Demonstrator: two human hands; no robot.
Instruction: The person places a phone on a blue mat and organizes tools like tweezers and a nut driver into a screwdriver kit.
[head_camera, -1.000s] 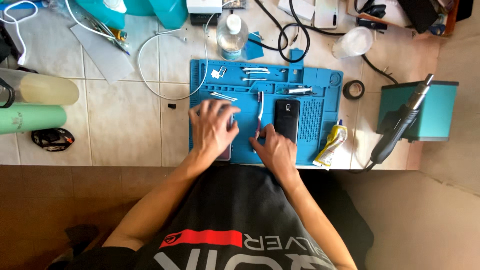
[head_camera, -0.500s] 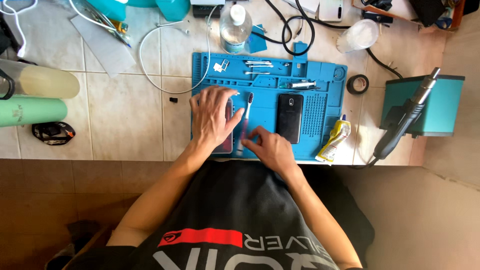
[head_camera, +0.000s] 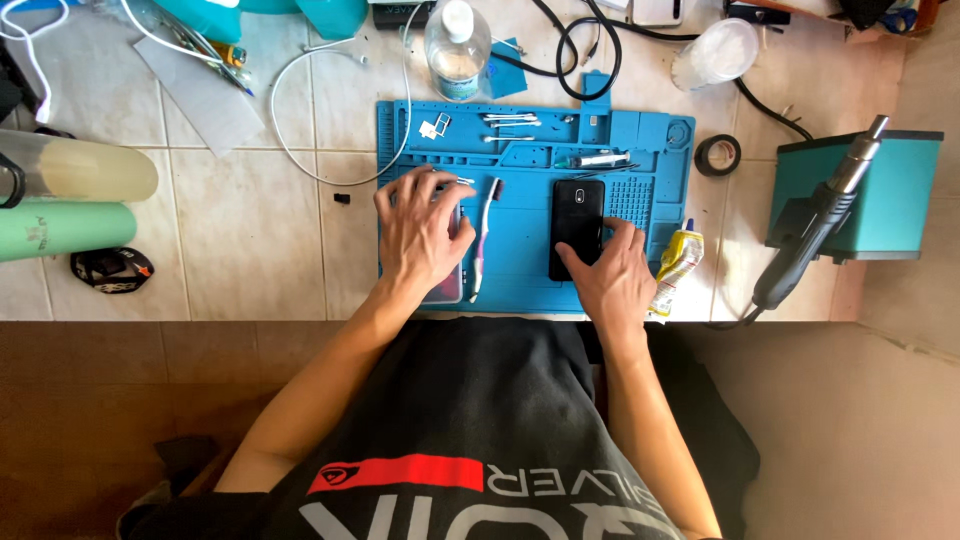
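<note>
Reference landmark: the blue work mat (head_camera: 520, 285) on the tiled bench.

Well left of the mat, two cylinders lie on their sides at the bench edge: a pale yellow one (head_camera: 85, 172) above a green one (head_camera: 65, 230). A white cable (head_camera: 300, 140) loops between them and the mat's left edge.

On the mat's left portion, the left hand (head_camera: 420, 235) lies palm down, fingers spread, covering a flat device (head_camera: 447, 288) of which only the lower right edge shows. The hand presses on it; nothing is pinched.

Just right of that hand, a toothbrush (head_camera: 484, 240) lies along the mat, bristle end away from the person, touching neither hand.

Right of centre on the mat, a black phone (head_camera: 578, 222) lies flat. The right hand (head_camera: 615, 275) rests at its lower right corner, thumb touching the lower edge, the other fingers loosely spread beside its right side.

Off the mat's right edge lies a yellow glue tube (head_camera: 676, 265). Above it sits a black tape roll (head_camera: 717, 155). Farther right stands a teal hot-air station (head_camera: 890, 195).
</note>
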